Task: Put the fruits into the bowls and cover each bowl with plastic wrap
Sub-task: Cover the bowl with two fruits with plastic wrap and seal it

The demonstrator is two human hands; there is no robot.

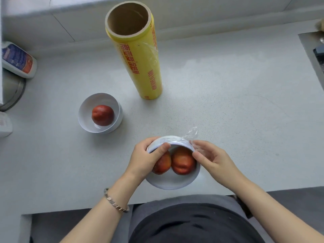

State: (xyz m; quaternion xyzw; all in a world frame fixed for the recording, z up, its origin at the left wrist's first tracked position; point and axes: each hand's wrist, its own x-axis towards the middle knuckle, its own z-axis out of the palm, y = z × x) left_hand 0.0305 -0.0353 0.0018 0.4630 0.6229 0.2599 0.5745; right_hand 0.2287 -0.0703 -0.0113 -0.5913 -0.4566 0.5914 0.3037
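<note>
A white bowl point(172, 181) near the counter's front edge holds two red fruits point(183, 163). Clear plastic wrap point(190, 135) lies over its far rim, with a loose tail sticking up at the right. My left hand point(146, 159) grips the bowl's left rim, thumb on top of the wrap. My right hand point(213, 157) pinches the wrap at the bowl's right rim. A second white bowl point(84, 109), uncovered, stands further left with one red fruit point(103, 115) in it. A tall yellow roll of plastic wrap point(138, 57) stands upright behind them.
A white bottle with a blue and red label point(18, 61) lies at the left edge above a metal ring point(19, 92). A dark recessed edge point(313, 50) is at the far right. The grey counter point(228, 102) ends just in front of the near bowl.
</note>
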